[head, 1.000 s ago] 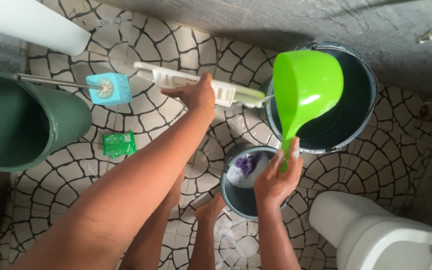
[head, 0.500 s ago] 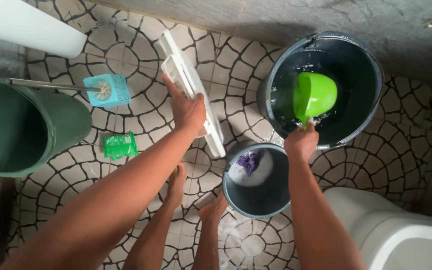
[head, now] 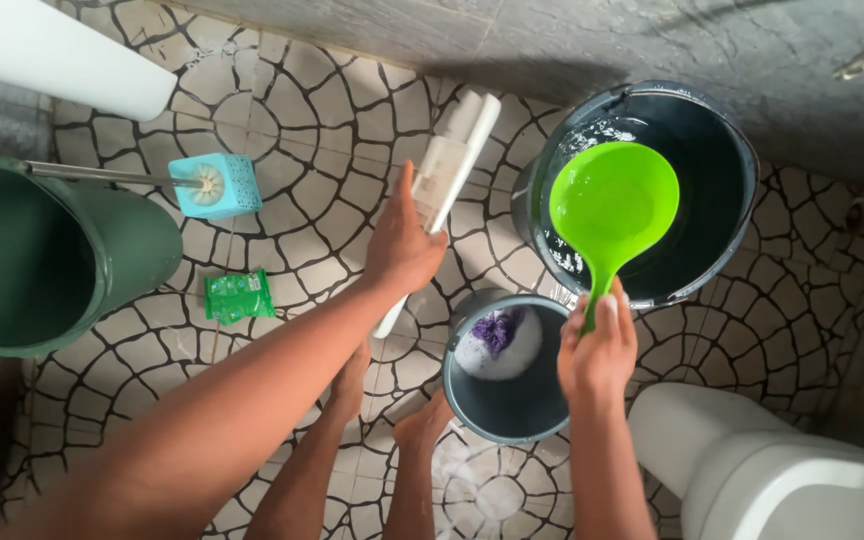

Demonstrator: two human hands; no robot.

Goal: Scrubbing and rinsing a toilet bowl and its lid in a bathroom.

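A: What is seen, from the biggest thing down?

B: A large dark bucket (head: 722, 190) of water is set on the tiled floor (head: 292, 130), by the wall. Over it a green scoop (head: 612, 205), filled with water, is held level. Just below, a small grey pail (head: 512, 400) with a white-and-purple scrubber (head: 497, 340) inside is placed.

A: And the hands?

B: The scoop's handle is gripped by the right hand (head: 597, 355), fingers closed around it. A long white brush (head: 447, 185) is held by the left hand (head: 402, 245), fingers wrapped on its shaft, head toward the wall.

A: Which step is judged to be in hand?

B: Water has been dipped up. A steady carry toward the small pail would likely be needed, the scoop kept level so nothing is spilled.
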